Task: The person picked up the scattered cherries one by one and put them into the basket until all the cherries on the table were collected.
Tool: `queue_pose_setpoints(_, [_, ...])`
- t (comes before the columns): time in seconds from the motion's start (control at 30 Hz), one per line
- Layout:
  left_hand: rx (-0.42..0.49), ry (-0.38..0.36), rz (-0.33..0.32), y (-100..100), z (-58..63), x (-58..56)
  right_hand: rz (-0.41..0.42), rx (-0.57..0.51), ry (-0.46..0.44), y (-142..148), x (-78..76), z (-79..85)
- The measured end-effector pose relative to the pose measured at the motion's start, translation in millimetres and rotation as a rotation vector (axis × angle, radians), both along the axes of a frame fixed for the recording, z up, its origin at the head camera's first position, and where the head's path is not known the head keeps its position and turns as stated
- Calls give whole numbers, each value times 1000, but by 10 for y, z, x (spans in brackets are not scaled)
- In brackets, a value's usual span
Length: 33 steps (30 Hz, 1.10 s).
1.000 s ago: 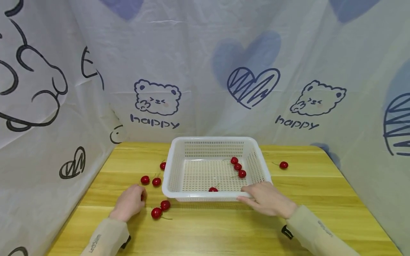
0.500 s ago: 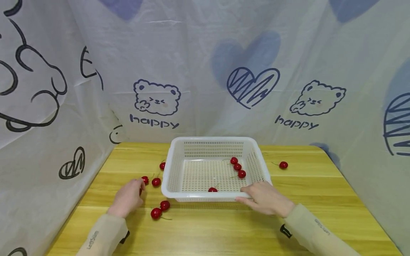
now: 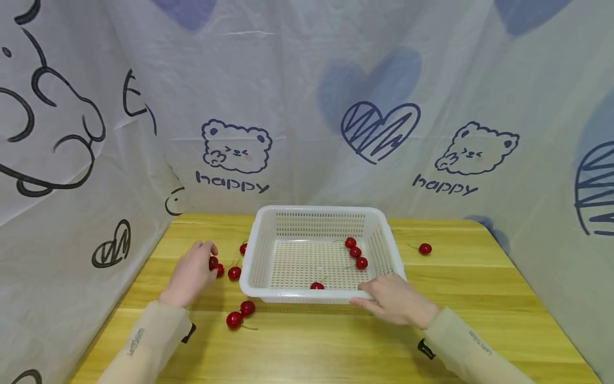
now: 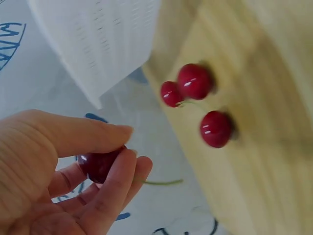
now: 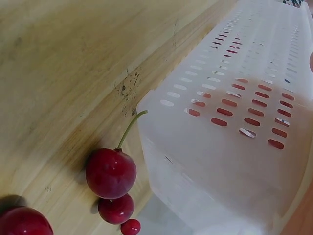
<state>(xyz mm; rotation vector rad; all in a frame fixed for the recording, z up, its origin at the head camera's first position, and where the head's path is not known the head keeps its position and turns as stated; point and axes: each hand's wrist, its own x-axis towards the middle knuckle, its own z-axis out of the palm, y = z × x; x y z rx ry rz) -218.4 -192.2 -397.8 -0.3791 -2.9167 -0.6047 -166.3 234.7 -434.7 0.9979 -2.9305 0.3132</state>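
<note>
Right hand point(image 3: 395, 300) on basket point(image 3: 297, 294), four cherries point(image 3: 355, 252) inside.

The left sleeve point(image 3: 148, 341) and right sleeve point(image 3: 467, 349) are long and pale beige, each bearing small grey lettering point(image 3: 136, 341), too blurred to read surely. A black strap point(image 3: 426, 349) shows beside each cuff. The left hand point(image 3: 189, 274) and right hand point(image 3: 397, 300) are bare.

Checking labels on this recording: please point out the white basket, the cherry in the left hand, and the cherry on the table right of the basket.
White basket point(image 3: 297, 293): head view, front rim.
Held cherry point(image 4: 97, 166): left wrist view, exposed side.
Table cherry point(image 3: 425, 249): head view, middle of its red body.
</note>
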Motion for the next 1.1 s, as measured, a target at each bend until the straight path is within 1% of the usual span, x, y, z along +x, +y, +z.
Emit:
queue_pose_setpoints(0.1, [8,13,11,47,107,-50,-2,2,-1,-2,5,1])
queue_pose_setpoints(0.27, [0,70,6,158,255,-142,8,-2,8,-11,14,21])
queue_pose_setpoints(0.47, [-12,126,-8,384,396,-224,24,-4,14,-22,13,22])
queue_pose_setpoints(0.57, [-1,178,-32,506,455,-254,27,4,25,-24,12,16])
queue_pose_setpoints(0.67, [18,236,-59,619,500,-295,32,-1,32,-26,13,10])
queue_pose_setpoints(0.77, [37,277,-78,727,536,-337,35,-3,37,-29,14,2])
queue_pose_setpoints(0.97, [66,326,-137,937,577,-411,38,-3,20,-35,34,-12])
queue_pose_setpoints(1.1, [96,359,-194,1075,569,-498,44,-11,4,-41,53,-13])
